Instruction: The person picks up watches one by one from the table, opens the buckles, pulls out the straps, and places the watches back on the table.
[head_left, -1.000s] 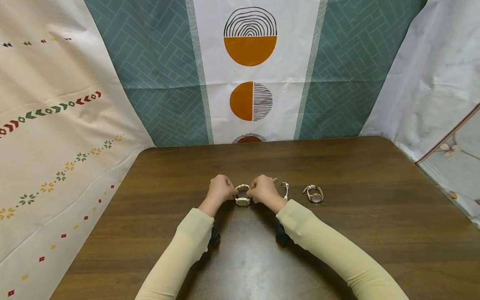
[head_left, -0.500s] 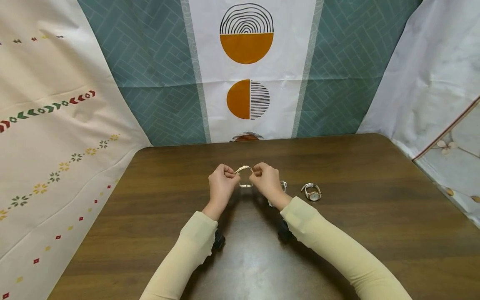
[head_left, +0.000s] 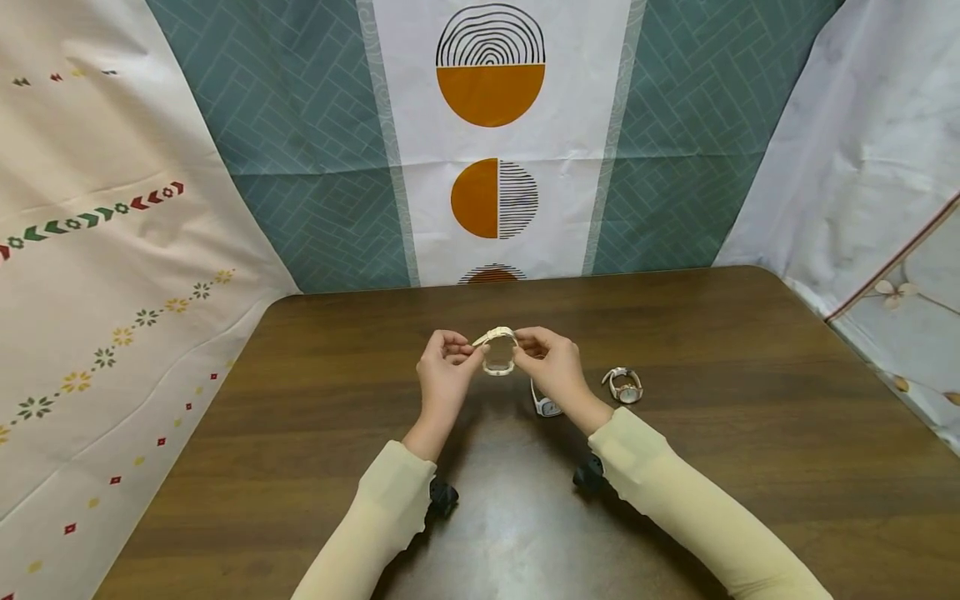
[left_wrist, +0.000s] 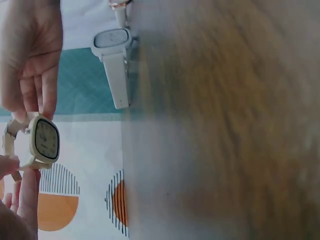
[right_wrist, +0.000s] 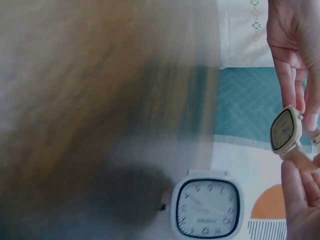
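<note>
A cream wristwatch (head_left: pixel 498 372) is held up above the table between both hands, its strap making a loop at the top in the head view. My left hand (head_left: pixel 446 375) pinches the left side of the strap, where a strap end sticks out. On the other side, my right hand (head_left: pixel 557 364) pinches the loop with thumb and fingers. The squarish, dark-rimmed dial of the cream watch (left_wrist: pixel 47 139) shows in the left wrist view. A white square-faced watch (head_left: pixel 549 407) lies on the table, partly hidden behind the right hand and wrist.
To the right, a watch with a rose-gold case and pale strap (head_left: pixel 627 388) lies on the brown wooden table (head_left: pixel 300 400). Patterned cloths hang behind the table and along both sides. Dark devices (head_left: pixel 442 497) sit under the wrists.
Both hands have lifted the cream watch from low at the table and carried it slightly right. The right forearm has shifted right, uncovering the white watch's dial.
</note>
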